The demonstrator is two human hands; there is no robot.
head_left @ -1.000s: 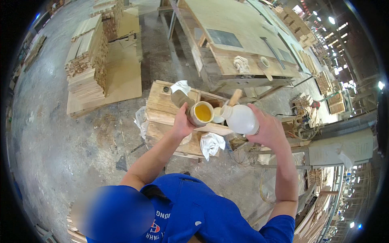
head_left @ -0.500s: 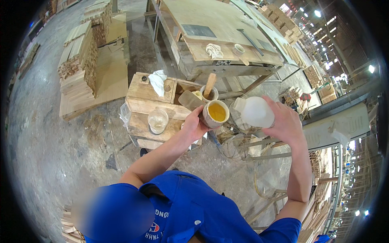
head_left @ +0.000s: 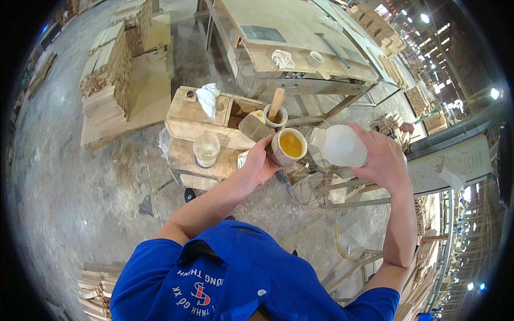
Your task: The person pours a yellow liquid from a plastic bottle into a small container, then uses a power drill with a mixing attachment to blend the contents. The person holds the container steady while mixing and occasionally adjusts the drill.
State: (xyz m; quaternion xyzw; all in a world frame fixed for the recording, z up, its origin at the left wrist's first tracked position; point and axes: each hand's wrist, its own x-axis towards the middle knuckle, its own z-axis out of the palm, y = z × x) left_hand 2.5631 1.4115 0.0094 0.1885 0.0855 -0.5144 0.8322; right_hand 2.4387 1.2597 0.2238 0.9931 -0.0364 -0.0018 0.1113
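Note:
My left hand [head_left: 258, 163] is wrapped round a small pale cup [head_left: 277, 148] with yellow-amber liquid in it, its mouth facing up. To the right, my right hand [head_left: 383, 155] grips a translucent white plastic jug [head_left: 344, 146] by its base end. The jug lies tilted on its side, its neck toward the cup with a gap between them. No stream of liquid can be made out. Just beyond the cup stands a pot [head_left: 282, 119] with a wooden handle [head_left: 276, 101] sticking out of it. A flat brownish scoop-like piece [head_left: 253, 128] leans beside that pot.
A wooden box-like stand [head_left: 187, 125] carries a white cloth [head_left: 208, 99] and a clear plastic cup [head_left: 206, 151]. Behind it is a large worktable [head_left: 300, 40] with a rag [head_left: 282, 59] and a bowl [head_left: 315, 58]. Stacked timber [head_left: 110, 67] stands at far left; metal rails run at right.
Both hands have shifted slightly to the right with the cup and the jug. The grips are the same, and the whole view has tilted a little.

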